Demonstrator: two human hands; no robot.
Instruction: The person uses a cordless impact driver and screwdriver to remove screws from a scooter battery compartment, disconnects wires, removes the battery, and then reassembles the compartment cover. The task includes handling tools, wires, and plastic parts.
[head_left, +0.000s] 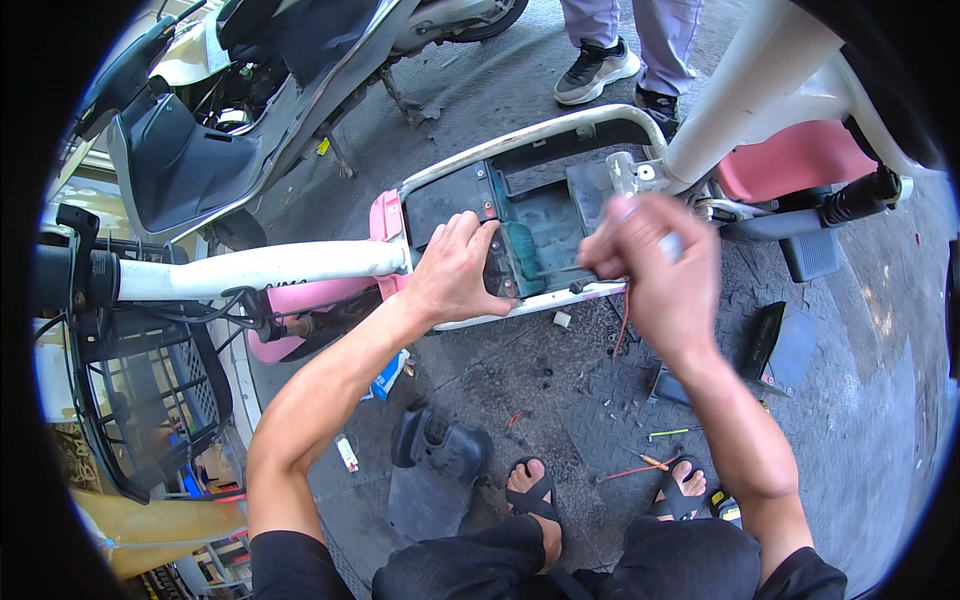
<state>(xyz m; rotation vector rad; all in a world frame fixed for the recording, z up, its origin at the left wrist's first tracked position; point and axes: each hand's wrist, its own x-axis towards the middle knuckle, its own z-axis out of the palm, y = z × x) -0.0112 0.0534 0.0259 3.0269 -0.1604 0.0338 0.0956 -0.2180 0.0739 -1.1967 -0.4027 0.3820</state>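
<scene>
An electric scooter's white frame (540,132) lies across in front of me, with an uncovered footwell compartment (553,225) in its middle. My left hand (455,262) rests over a black box (452,178) in the compartment's left part, thumb and fingers spread, thumb beside the near rail. Right of its fingertips is a dark green strip (520,250). Over the compartment's right end, my right hand (655,265) is curled closed and smeared by motion. A pale, see-through shape (622,175) shows at its fingers; what the hand holds cannot be made out. A thin red wire (622,322) hangs below.
A grey scooter (200,160) stands at the far left, above a black basket (150,400). Another person's shoes (597,75) are beyond the frame. On the floor lie a black plastic part (435,465), a screwdriver (652,461), a green stick (670,433) and a dark panel (765,340).
</scene>
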